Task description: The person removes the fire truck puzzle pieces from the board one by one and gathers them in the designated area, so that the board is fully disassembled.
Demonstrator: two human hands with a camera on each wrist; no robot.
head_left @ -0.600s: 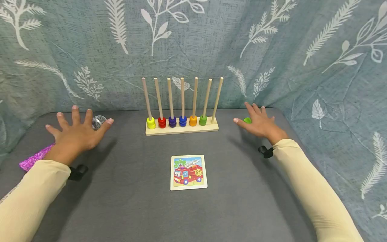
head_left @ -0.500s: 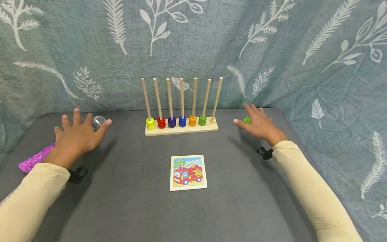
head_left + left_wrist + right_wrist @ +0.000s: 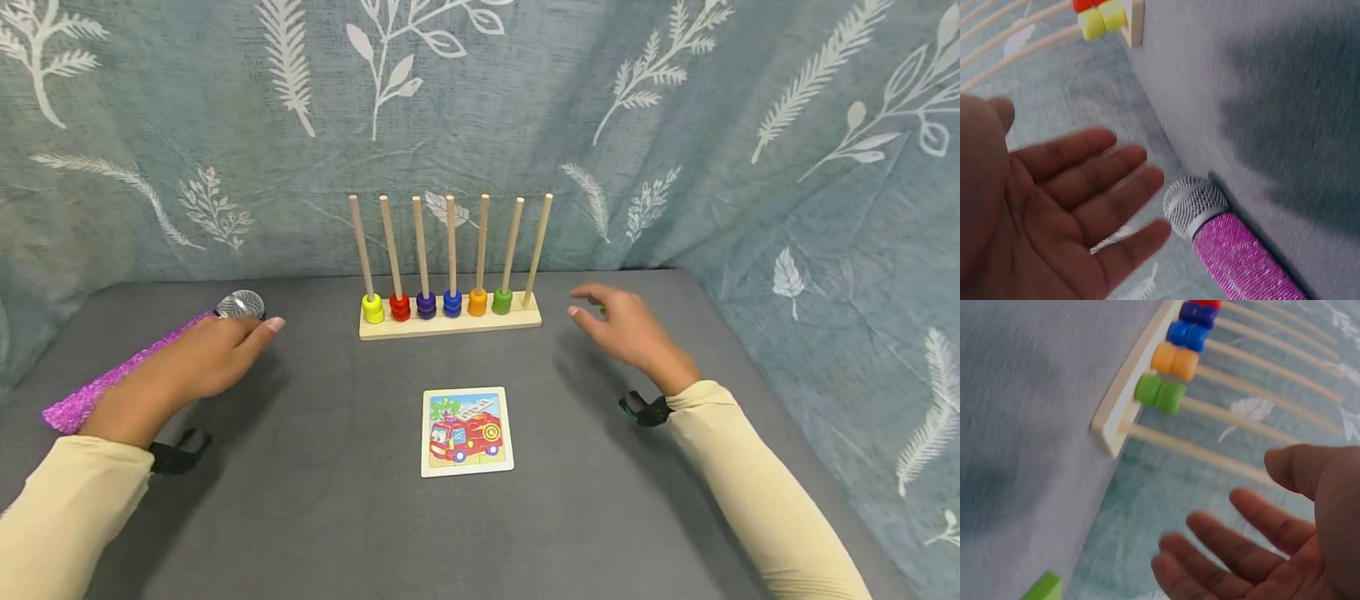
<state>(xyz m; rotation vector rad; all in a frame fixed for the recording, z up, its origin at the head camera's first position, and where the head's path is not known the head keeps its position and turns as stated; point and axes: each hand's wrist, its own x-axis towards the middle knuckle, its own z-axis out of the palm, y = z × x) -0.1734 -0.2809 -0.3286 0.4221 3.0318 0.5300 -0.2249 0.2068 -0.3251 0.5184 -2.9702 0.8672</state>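
Observation:
My left hand (image 3: pixel 213 354) hovers above the table at the left, its fingers extended and holding nothing, as the left wrist view shows. A microphone (image 3: pixel 1229 244) with a silver mesh head and glittery pink handle lies just past its fingertips. My right hand (image 3: pixel 630 329) hangs over the right side of the table, fingers slightly bent and thumb apart, with nothing in it. Close by lies a bright green object (image 3: pixel 1044 587), mostly hidden behind the hand in the head view. Between the hands, farther back, stands a wooden peg rack (image 3: pixel 450 327) with coloured beads on most pegs.
A framed fire-engine picture puzzle (image 3: pixel 467 432) lies flat near the middle of the grey table (image 3: pixel 337 508). Behind the table hangs a blue-green curtain (image 3: pixel 480 100) with white leaf patterns, close to the rack's back.
Both hands have tipped from spread, raised fingers to fingers pointing down. The right hand has shifted slightly toward me and to the left. More of the microphone now shows in the head view.

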